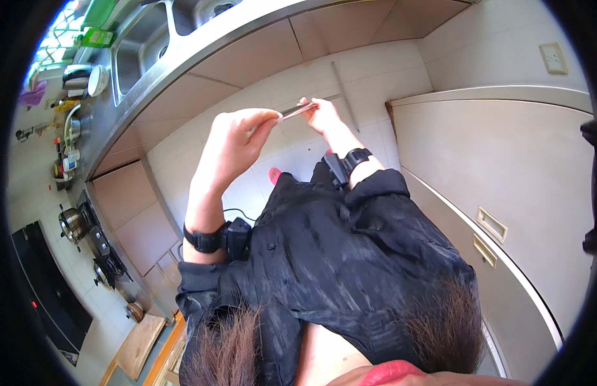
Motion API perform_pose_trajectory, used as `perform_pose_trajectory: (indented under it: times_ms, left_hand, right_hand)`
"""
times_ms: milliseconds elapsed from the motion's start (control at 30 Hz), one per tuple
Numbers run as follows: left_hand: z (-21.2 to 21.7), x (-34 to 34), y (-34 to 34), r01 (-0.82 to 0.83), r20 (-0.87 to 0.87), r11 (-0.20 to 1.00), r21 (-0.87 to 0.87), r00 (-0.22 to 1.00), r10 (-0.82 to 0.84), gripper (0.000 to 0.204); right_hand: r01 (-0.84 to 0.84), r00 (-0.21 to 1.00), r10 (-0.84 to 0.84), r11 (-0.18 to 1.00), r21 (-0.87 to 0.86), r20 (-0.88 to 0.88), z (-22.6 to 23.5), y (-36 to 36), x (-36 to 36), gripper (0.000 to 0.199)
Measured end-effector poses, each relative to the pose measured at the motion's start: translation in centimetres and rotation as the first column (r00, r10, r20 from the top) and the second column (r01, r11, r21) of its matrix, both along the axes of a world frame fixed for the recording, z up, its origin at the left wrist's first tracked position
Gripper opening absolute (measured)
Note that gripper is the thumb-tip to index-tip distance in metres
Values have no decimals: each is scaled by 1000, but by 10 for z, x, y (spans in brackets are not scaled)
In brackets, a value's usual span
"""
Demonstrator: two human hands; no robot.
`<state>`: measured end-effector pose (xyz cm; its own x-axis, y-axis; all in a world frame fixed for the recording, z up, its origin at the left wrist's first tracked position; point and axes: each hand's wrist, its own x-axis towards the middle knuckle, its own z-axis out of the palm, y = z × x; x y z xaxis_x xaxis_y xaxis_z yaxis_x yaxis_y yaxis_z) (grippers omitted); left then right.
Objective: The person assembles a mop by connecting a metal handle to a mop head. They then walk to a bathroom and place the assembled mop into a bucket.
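My left hand is closed, its thumb and fingers pinching one end of a slim, long, dark-and-pale thing. Something small and white shows at those fingertips. The far end of the slim thing is between the fingers of my right hand, so it spans the gap between both hands, in the air above the floor. It is too thin and small here to tell its kind. Each forearm wears a black band with a dark device.
Ahead and left runs a steel counter with a double-bowl sink, a white bowl and a green bottle. Pots stand on the stove farther left, near a wooden board. A white cabinet closes off my right.
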<state>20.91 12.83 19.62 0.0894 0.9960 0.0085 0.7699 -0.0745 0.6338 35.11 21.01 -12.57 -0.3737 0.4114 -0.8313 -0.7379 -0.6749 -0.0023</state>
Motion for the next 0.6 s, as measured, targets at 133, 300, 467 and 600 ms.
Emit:
perform_pose_trajectory:
  times_ms: [133,300,467,600]
  left_hand:
    - [36,7,-2,18,42,995,99,999,-22,9]
    - [18,32,18,316,20,915,251,943,-331,16]
    - [-5,63,29,362,204,913,188,895,-397,18]
    - [-29,75,47,397,257,870,292,844,-472,28]
  right_hand:
    - [-148,982,130,980,133,140,56,17,-5,16]
    - [-118,904,45,982,147,425,61,31,20,9]
    - [-203,827,94,969,138,555,55,51,62,9]
    - [-292,796,177,950,111,578,48,54,71,13]
